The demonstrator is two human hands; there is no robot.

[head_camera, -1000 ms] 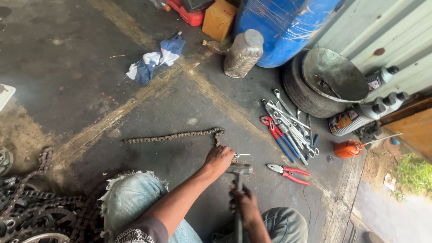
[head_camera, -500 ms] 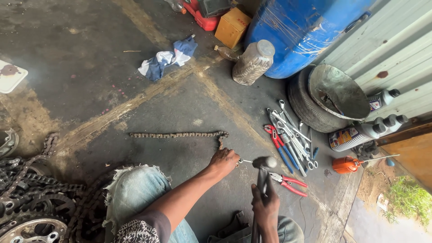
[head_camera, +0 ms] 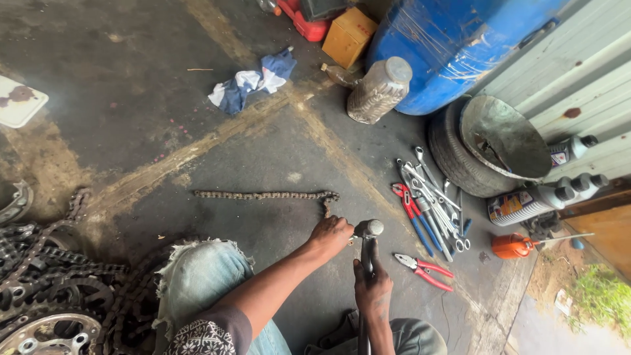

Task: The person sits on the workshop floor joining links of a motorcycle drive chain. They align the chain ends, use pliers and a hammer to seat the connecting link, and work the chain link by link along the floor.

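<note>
A drive chain lies stretched across the dark concrete floor, bending down at its right end. My left hand presses that bent end against the floor, pinching a thin metal punch that sticks out to the right. My right hand is wrapped around the handle of a hammer, whose steel head sits right at the punch tip. My knee in torn jeans is below the chain.
Red pliers, blue-handled pliers and several wrenches lie to the right. A tyre with a metal basin, bottles, an orange oil can, a blue drum, a jar, a rag and a chain pile with sprockets surround me.
The hammer head has swung up and left from beside the red pliers to meet the punch. My left hand stayed on the chain end. The view shifted slightly.
</note>
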